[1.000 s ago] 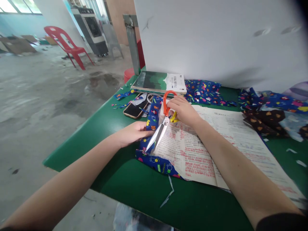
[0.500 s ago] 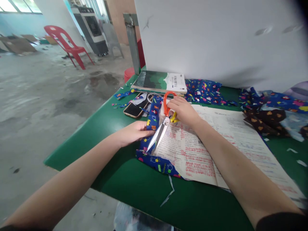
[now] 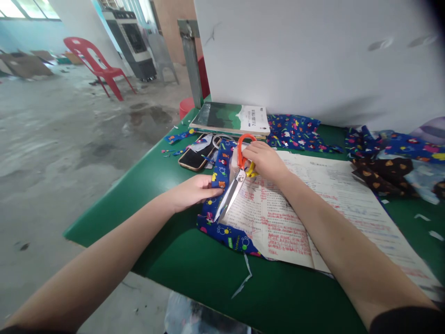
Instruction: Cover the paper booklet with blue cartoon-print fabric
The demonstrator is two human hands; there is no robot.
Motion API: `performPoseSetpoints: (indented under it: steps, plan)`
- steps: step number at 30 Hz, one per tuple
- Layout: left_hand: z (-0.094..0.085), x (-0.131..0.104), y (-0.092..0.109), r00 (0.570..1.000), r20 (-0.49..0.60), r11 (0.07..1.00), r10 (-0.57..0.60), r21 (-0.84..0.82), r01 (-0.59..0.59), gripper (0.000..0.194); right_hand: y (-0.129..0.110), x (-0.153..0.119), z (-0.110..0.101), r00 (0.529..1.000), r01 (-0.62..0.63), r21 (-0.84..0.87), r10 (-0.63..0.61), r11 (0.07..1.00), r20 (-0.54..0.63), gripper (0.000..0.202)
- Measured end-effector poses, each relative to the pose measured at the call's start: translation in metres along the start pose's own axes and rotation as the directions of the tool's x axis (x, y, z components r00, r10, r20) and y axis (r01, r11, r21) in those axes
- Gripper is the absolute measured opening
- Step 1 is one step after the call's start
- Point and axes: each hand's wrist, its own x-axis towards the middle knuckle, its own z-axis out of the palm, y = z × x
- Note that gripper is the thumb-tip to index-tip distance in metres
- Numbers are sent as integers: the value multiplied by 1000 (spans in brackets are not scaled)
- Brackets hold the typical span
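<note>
Book (image 3: 222,116) and paper (image 3: 274,215) carry print; none legible

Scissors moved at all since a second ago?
Yes, slightly: judged against the unmoved green-and-white book, the scissors have shifted right in view, most visibly toward their pointed end.

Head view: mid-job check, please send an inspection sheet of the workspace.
Surface: green table with pale scraps.
Job's things: scissors, tips at the blue border along printed sheets.
Clutter: phone, books, patterned pieces.
Hands: right hand holds the scissors' handles; left hand touches the border.
Cables: pale loop near phone, cannot tell whether cable.
Surroundings: red chair, tall appliance, white panel behind table.
</note>
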Motion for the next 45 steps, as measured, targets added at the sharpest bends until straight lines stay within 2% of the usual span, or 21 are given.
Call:
performPoseSetpoints:
  steps: [5,12,16,19,22,25,27,32,39,42,44,45]
  plan:
    - [1,-1,1,999,-23,1000,-27,-16,26,31,0,-1,0,998,-60,15,60,998,-1,27]
    - [1,-1,1,994,-82,997,-75,-15,74,33,7,-6,4,991,-113,6,113,994,-66,28]
    - [2,-2,0,987,-137,996,-85,-41,80,38,10,-8,1,966,-223,-35,215,974,-145,21]
    - [1,-5,1,972,-160,985,-170,-59,162,39,12,-8,-7,937,-301,-53,285,952,-202,16]
    - [-1,-12,2,959,-103,963,-264,-93,255,49,13,-12,-18,908,-381,-90,354,920,-226,12]
    - [-4,-20,2,964,-22,961,-267,-79,264,58,13,-20,-33,868,-485,-147,454,862,-204,6]
    - [-4,-25,4,966,36,965,-257,-34,258,63,13,-30,-45,835,-550,-212,531,808,-145,7]
    - [7,-34,8,953,157,965,-261,28,260,72,11,-67,-84,706,-657,-392,708,644,-21,25]
    - [26,-49,2,984,-71,984,-163,65,168,59,-3,-146,-132,412,-794,-469,910,387,51,34]
    - [34,-55,1,979,-119,981,-167,84,177,58,-7,-182,-141,294,-819,-502,955,279,51,31]
    - [39,-57,0,972,-167,977,-168,102,186,60,-5,-204,-143,176,-836,-518,983,178,53,33]
    - [42,-58,-1,968,-193,976,-161,113,185,61,-4,-214,-143,142,-847,-510,988,149,52,33]
